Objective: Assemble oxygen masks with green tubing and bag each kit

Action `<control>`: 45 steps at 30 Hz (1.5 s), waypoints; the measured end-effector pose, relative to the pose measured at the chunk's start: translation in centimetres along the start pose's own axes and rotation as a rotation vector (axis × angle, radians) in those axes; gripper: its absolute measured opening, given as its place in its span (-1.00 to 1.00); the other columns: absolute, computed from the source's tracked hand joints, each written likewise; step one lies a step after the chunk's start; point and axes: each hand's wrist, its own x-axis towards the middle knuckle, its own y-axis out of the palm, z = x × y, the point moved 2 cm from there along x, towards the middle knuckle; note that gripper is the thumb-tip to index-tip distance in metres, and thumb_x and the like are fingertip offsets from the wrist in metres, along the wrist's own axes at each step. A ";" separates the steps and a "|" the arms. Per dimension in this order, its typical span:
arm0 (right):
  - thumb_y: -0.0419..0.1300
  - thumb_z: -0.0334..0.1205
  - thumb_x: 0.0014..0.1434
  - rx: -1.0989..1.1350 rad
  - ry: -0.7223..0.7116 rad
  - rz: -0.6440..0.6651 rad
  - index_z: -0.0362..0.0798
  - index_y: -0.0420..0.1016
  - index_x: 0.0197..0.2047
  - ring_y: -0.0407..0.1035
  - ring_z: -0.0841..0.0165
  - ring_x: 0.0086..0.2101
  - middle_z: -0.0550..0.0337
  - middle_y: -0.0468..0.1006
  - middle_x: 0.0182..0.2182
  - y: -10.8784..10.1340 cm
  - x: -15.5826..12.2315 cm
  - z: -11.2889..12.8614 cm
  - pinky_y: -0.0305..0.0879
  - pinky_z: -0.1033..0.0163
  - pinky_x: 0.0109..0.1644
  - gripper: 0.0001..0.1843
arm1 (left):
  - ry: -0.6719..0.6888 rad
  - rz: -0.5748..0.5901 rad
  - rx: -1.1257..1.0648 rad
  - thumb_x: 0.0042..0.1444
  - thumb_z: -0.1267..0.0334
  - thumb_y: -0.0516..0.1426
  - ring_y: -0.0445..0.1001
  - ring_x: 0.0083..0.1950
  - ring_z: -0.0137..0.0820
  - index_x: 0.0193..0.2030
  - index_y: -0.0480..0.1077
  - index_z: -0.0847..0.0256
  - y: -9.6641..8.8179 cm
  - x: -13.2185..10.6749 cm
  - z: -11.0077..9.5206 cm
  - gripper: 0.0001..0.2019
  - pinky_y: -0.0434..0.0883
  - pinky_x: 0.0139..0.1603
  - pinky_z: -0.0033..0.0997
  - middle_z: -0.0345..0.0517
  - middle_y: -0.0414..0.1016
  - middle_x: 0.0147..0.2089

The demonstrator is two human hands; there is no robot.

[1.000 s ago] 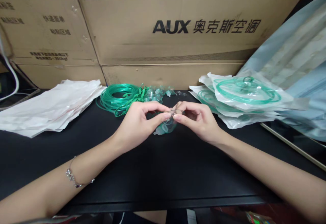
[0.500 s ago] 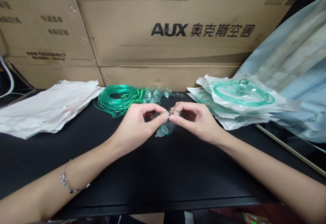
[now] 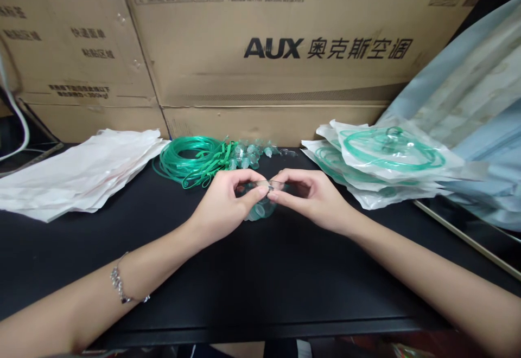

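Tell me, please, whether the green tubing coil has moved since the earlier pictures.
No; the green tubing coil keeps its place against the cardboard box behind.

The left hand (image 3: 220, 202) and right hand (image 3: 323, 200) meet over the table (image 3: 260, 282), thumbs and fingers pinching the edge of a clear mask (image 3: 260, 211), whose greenish lower part hangs beneath the fingertips. Just beyond the left hand lies a coil (image 3: 169, 157) of green tubing, with green straps (image 3: 215, 162) and a cluster of small clear parts (image 3: 248, 152) beside it. Left of that hand is a stack of white pouches (image 3: 77, 176); a bracelet (image 3: 118, 281) circles the wrist behind it. Beyond the right hand, to its right, filled packets (image 3: 391, 165) are piled near a pale blue cloth (image 3: 437, 114). Cardboard (image 3: 285, 84) marked AUX stands behind everything, farthest from both hands.
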 end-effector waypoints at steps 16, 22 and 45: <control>0.06 -0.42 0.01 0.053 0.059 -0.109 -0.11 0.41 -0.46 0.35 0.42 -0.39 0.24 0.46 -0.49 1.0 0.0 -0.2 0.27 0.30 -0.24 -0.88 | 0.228 -0.233 0.577 0.04 0.39 0.05 0.36 -0.34 -0.40 -0.41 0.39 0.23 1.0 -1.1 0.1 -0.91 0.24 -0.30 -0.38 -0.18 0.45 -0.42; 0.09 -0.38 0.01 0.098 0.088 -0.066 -0.10 0.42 -0.44 0.35 0.40 -0.37 0.23 0.46 -0.47 1.1 -0.1 -0.1 0.27 0.28 -0.21 -0.91 | 0.243 -0.228 0.578 0.03 0.39 0.05 0.37 -0.37 -0.42 -0.42 0.39 0.23 0.7 -1.0 0.1 -0.90 0.25 -0.34 -0.41 -0.18 0.46 -0.43; 0.10 -0.30 0.05 0.133 0.127 -0.033 -0.11 0.40 -0.44 0.30 0.43 -0.40 0.25 0.41 -0.48 1.3 -0.2 -0.8 0.23 0.30 -0.27 -0.91 | -0.050 -0.121 0.272 -0.01 0.28 0.08 0.32 -0.51 -0.48 -0.45 0.42 0.29 0.8 -0.5 0.4 -0.86 0.22 -0.49 -0.50 -0.18 0.45 -0.49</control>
